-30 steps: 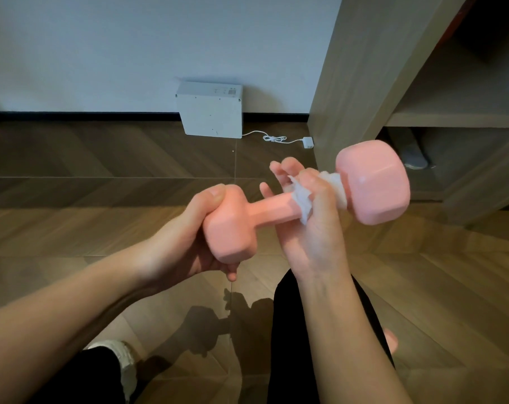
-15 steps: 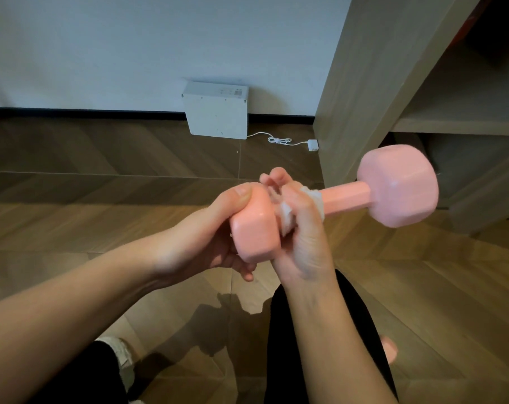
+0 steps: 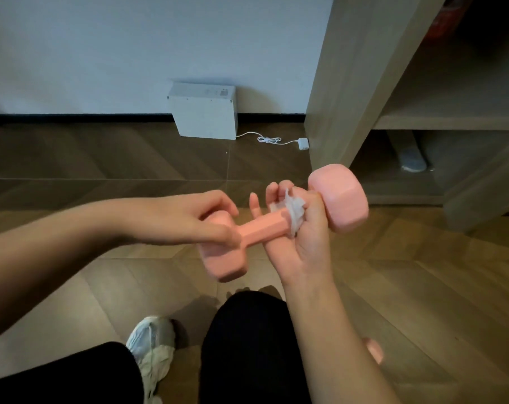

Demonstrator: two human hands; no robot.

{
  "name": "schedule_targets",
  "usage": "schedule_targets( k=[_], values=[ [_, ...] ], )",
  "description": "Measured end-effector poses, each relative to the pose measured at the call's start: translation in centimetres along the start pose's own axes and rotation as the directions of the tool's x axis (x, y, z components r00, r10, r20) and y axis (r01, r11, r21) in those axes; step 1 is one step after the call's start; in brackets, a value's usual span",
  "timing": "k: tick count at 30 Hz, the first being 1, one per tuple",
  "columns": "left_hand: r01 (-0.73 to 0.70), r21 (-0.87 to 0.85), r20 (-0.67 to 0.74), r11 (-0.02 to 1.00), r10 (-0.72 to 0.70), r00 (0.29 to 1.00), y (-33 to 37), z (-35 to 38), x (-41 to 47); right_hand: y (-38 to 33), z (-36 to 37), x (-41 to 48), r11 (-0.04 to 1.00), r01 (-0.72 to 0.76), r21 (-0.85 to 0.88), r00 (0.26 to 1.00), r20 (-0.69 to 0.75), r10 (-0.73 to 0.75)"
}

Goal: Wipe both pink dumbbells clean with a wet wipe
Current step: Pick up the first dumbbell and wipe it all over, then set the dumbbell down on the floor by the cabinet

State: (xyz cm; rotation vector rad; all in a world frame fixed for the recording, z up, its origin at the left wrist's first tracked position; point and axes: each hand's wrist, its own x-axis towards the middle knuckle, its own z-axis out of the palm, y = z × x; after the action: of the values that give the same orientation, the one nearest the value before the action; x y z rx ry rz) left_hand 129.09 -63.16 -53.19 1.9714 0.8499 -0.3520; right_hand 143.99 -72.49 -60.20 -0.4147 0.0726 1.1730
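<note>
Your left hand (image 3: 189, 220) grips the near head of the dumbbell (image 3: 262, 228) from above, and the bar points toward 2 o'clock. Your right hand (image 3: 302, 237) clasps the wipe (image 3: 294, 209) round the bar beside the far head. Another pink end (image 3: 374, 349) peeks out at 5 o'clock.

Floor (image 3: 72, 287): brown wood-look planks laid in a chevron pattern. A white box (image 3: 203, 115) stands on it against the wall. A white cable (image 3: 269, 139) runs from the box to a small adapter (image 3: 303, 143). A wooden shelf unit (image 3: 335, 112) stands at right, with a grey shoe (image 3: 412, 163) beneath it. A white sneaker (image 3: 151, 348) rests near the bottom edge. Of a pink dumbbell (image 3: 374, 349) at lower right, only one rounded end shows.
</note>
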Motion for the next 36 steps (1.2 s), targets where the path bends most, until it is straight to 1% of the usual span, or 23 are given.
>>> schedule_targets(
  k=[1,2,5,6,8,10,12,14,16,18,20,22,23,27,30,31,32,33,34,36],
  values=[
    [-0.007,0.156,-0.022,0.988,0.010,1.000,0.6,0.0,0.9,0.1,-0.3,0.6,1.000,0.006,-0.027,1.000,0.013,-0.006],
    [-0.005,0.265,-0.059,0.964,0.021,0.998,1.0,0.5,2.1,0.0,-0.4,1.0,0.998,-0.004,-0.064,1.000,0.015,0.005],
    [-0.051,0.369,-0.239,0.928,0.148,0.960,2.0,3.1,5.1,-0.4,-0.9,3.1,0.970,0.001,-0.242,0.996,-0.088,-0.023],
    [-0.068,0.365,-0.275,0.928,0.178,0.945,1.7,3.7,6.0,-0.6,-0.9,3.6,0.954,0.000,-0.298,0.992,-0.121,-0.037],
    [-0.103,0.292,-0.312,0.951,0.197,0.930,1.0,4.3,7.2,-1.0,-1.2,4.5,0.926,-0.036,-0.375,0.979,-0.200,-0.043],
    [-0.122,0.180,-0.329,0.976,0.177,0.927,0.5,4.6,8.2,-1.6,-1.6,5.3,0.907,-0.094,-0.411,0.967,-0.255,-0.015],
    [-0.128,0.057,-0.312,0.990,0.139,0.940,0.2,4.8,9.2,-2.1,-2.0,5.9,0.890,-0.115,-0.442,0.968,-0.252,-0.001],
    [-0.122,-0.023,-0.284,0.992,0.110,0.952,0.1,4.7,10.3,-2.7,-2.4,6.6,0.885,-0.125,-0.449,0.968,-0.251,0.009],
    [-0.105,-0.022,-0.265,0.994,0.096,0.959,0.1,4.5,11.6,-3.4,-3.1,7.4,0.878,-0.128,-0.461,0.964,-0.265,0.001],
    [-0.086,-0.013,-0.269,0.996,0.080,0.960,-0.3,4.4,13.0,-3.9,-4.1,8.4,0.849,-0.157,-0.505,0.953,-0.304,-0.004],
    [-0.060,-0.005,-0.293,0.998,0.056,0.955,-0.8,4.7,14.6,-4.4,-5.3,9.4,0.789,-0.235,-0.567,0.912,-0.410,-0.024],
    [-0.032,-0.017,-0.314,0.999,0.025,0.949,-1.5,5.2,16.4,-4.8,-6.5,10.5,0.765,-0.282,-0.579,0.852,-0.517,-0.077],
    [-0.014,-0.040,-0.307,0.999,0.001,0.952,-1.8,5.5,17.3,-5.1,-7.1,11.2,0.757,-0.287,-0.587,0.837,-0.538,-0.100],
    [0.078,-0.151,-0.270,0.986,-0.117,0.956,-3.5,6.6,21.3,-6.0,-9.1,13.7,0.706,-0.315,-0.635,0.827,-0.548,-0.124],
    [0.133,-0.223,-0.253,0.966,-0.189,0.949,-5.0,7.1,24.5,-6.9,-11.1,14.9,0.692,-0.324,-0.645,0.789,-0.588,-0.179],
    [0.150,-0.257,-0.248,0.955,-0.215,0.945,-5.4,7.3,25.7,-7.3,-11.8,15.2,0.664,-0.337,-0.667,0.769,-0.602,-0.215],
    [0.167,-0.294,-0.241,0.941,-0.242,0.940,-5.9,7.5,26.9,-7.6,-12.6,15.5,0.611,-0.365,-0.702,0.749,-0.611,-0.255],
    [0.183,-0.330,-0.232,0.926,-0.268,0.935,-6.3,7.6,28.1,-8.0,-13.5,15.6,0.534,-0.397,-0.747,0.741,-0.604,-0.293],
    [0.200,-0.363,-0.222,0.910,-0.293,0.930,-6.6,7.7,29.3,-8.3,-14.4,15.7,0.437,-0.424,-0.794,0.750,-0.578,-0.322],
    [0.224,-0.420,-0.211,0.880,-0.335,0.918,-7.4,7.8,31.6,-8.9,-16.3,15.6,0.205,-0.439,-0.875,0.801,-0.484,-0.352]
  ],
)
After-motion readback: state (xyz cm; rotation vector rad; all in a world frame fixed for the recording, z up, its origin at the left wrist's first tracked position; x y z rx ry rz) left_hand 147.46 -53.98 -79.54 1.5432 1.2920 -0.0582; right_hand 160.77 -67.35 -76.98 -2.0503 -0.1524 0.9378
